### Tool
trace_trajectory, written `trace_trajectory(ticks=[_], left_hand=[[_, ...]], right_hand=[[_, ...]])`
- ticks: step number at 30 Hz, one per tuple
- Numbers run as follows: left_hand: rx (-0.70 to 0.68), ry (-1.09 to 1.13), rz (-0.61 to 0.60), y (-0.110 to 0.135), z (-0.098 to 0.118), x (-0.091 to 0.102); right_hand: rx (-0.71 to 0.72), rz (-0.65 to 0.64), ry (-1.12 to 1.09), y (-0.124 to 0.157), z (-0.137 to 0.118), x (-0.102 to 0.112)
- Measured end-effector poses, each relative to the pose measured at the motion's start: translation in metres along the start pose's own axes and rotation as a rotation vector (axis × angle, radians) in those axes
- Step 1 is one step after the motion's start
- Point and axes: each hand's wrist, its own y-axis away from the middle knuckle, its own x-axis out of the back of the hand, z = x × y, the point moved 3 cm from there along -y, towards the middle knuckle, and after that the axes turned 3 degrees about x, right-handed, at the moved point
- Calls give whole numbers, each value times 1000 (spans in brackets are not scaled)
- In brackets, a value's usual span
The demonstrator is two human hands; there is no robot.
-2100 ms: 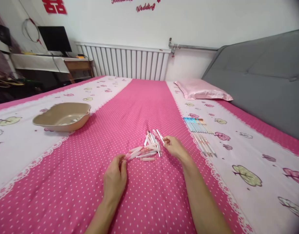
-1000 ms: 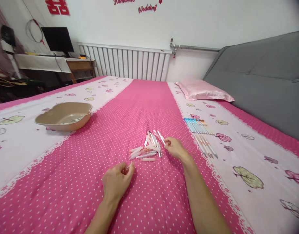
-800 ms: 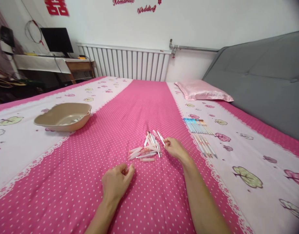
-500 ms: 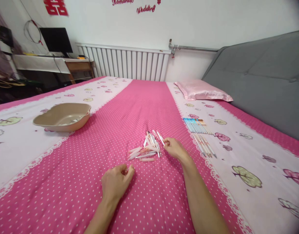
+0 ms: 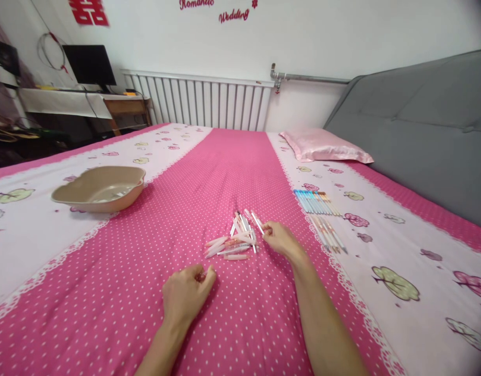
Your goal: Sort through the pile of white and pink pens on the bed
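Note:
A loose heap of pink and white pens [image 5: 234,240] lies on the pink dotted bedsheet [image 5: 209,177]. My right hand [image 5: 278,238] rests at the heap's right edge, its fingertips pinched on one white pen [image 5: 257,222] that sticks up and away. My left hand [image 5: 187,295] lies lower on the sheet, a little short of the heap, fingers curled round something small that I cannot make out. Right of the heap, two tidy rows of pens lie side by side: a blue row [image 5: 316,201] farther off and a pale pink row [image 5: 328,234] nearer.
A shallow beige basin [image 5: 98,188] stands at the left on the bed. A pink pillow [image 5: 324,145] lies at the far right against a grey headboard [image 5: 420,130]. A white radiator [image 5: 201,100] lines the far wall, with a desk and monitor [image 5: 87,65] at the far left.
My left hand drew back from the heap's left edge toward me and curled shut. My right hand stayed at the heap's right edge with its pen.

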Motion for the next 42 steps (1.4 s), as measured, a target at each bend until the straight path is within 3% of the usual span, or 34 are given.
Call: trace_trajectory(ticks=[42], left_hand=[[3,-36,-39,1,1,0]], right_hand=[[-10,-21,19,2,-2,1]])
